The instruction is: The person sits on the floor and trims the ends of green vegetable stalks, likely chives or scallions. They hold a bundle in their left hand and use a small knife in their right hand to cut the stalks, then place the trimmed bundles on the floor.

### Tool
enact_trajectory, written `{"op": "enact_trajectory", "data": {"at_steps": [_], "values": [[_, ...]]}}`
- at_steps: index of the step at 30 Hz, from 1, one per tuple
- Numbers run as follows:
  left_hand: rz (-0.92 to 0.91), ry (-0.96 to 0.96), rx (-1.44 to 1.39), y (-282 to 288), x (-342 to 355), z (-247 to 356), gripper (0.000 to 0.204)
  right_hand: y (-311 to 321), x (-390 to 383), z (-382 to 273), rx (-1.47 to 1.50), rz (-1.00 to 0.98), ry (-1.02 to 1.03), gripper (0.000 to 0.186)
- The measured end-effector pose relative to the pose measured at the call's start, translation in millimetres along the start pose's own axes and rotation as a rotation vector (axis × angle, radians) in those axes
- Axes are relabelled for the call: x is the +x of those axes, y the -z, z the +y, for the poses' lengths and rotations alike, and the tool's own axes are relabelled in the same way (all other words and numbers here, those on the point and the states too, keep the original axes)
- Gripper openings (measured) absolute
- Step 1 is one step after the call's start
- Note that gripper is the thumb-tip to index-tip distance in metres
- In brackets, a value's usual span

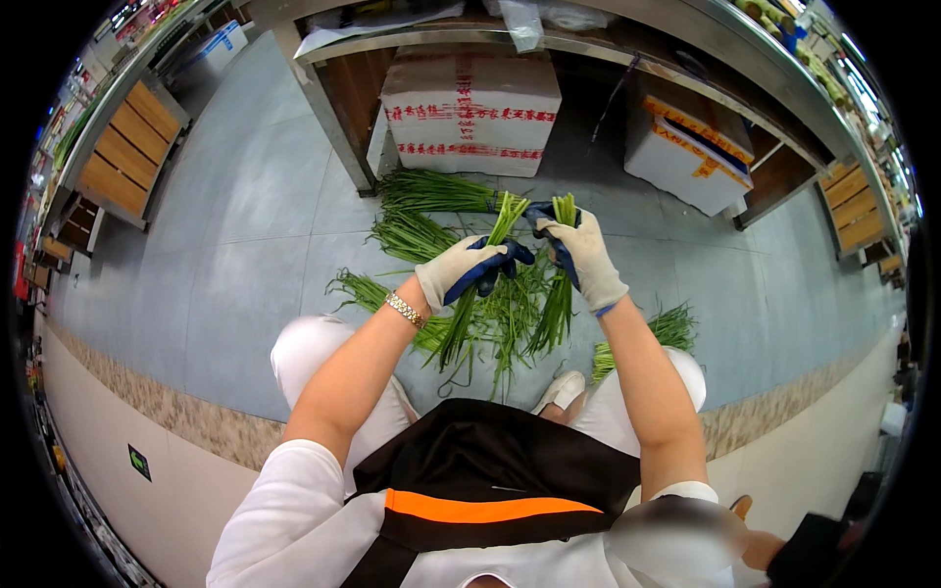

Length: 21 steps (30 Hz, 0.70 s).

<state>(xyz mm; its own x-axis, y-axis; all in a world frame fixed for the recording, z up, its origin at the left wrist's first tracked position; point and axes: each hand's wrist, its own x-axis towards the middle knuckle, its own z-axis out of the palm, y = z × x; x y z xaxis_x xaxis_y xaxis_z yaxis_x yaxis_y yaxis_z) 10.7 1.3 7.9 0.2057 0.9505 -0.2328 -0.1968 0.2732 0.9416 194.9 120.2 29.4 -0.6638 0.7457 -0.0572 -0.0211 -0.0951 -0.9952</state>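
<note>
Both my hands wear cream gloves with dark blue palms. My left hand [475, 267] is closed round a bunch of green chives [459, 325], its pale cut ends pointing up and its leaves hanging toward the floor. Close beside it, my right hand [580, 253] grips another bunch of chives [557, 312], also with stem ends up. Below the hands, loose chive leaves [505, 328] lie scattered on the floor. Ahead and to the left are larger heaps of chives [431, 191], and a smaller pile [671, 328] lies by my right knee.
A metal-framed table [421, 37] stands ahead. Beneath it sit a white foam box with red tape [470, 108] and a white box with orange tape [686, 162]. Grey tiled floor [235, 255] stretches to the left. Wooden-fronted display stands [132, 142] line both sides.
</note>
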Motion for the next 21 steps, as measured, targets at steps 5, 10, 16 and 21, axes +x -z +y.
{"op": "enact_trajectory", "data": {"at_steps": [5, 10, 16, 21], "values": [[-0.060, -0.023, -0.002, -13, 1, 7, 0.042, -4, -1, 5, 0.004, 0.083, 0.139, 0.011], [-0.087, -0.109, 0.029, -10, 3, 8, 0.042, 11, 3, 7, 0.058, 0.088, 0.012, 0.013], [-0.091, 0.010, -0.031, -14, 7, 3, 0.039, 2, -5, 3, 0.066, 0.023, 0.116, 0.015], [0.014, -0.013, -0.268, -5, 9, -2, 0.038, 17, 2, -1, 0.025, 0.193, 0.043, 0.013]]}}
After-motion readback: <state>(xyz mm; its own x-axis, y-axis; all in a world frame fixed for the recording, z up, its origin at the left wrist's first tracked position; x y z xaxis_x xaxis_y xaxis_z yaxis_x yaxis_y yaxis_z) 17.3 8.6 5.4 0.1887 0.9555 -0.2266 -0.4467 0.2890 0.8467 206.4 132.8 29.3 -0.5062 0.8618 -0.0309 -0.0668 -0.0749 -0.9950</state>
